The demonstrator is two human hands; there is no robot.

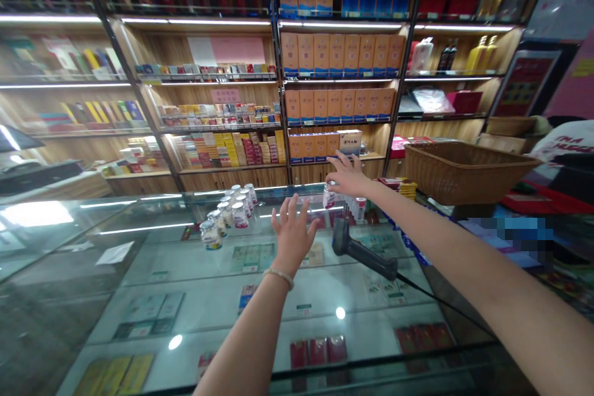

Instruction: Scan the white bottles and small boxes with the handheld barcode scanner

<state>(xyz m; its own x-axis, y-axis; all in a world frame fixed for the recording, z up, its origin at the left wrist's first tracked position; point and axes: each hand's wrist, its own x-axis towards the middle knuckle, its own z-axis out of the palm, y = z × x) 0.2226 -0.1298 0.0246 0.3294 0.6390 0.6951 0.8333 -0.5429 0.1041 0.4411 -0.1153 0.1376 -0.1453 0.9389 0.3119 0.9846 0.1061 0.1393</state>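
Spread fingers mark my left hand (293, 232), which hovers over the glass counter (208, 291) holding nothing. My right hand (347, 176) reaches farther out, its fingers apart, just above a small white-and-red bottle (329, 197); whether they touch is unclear. Another white-and-red bottle (359, 208) stands beside it, partly behind my right forearm. To the left of my hands, several small white bottles (240, 215) stand in a group on the glass. A black handheld scanner (362, 253) lies between my forearms, its cable running toward the lower right.
A brown woven basket (468, 167) sits at the right behind small yellow-and-red packs (400, 187). Shelves with orange boxes (341, 55) line the back wall. Flat packs (319, 352) lie under the glass. A person in a white top (566, 142) is at the right edge.
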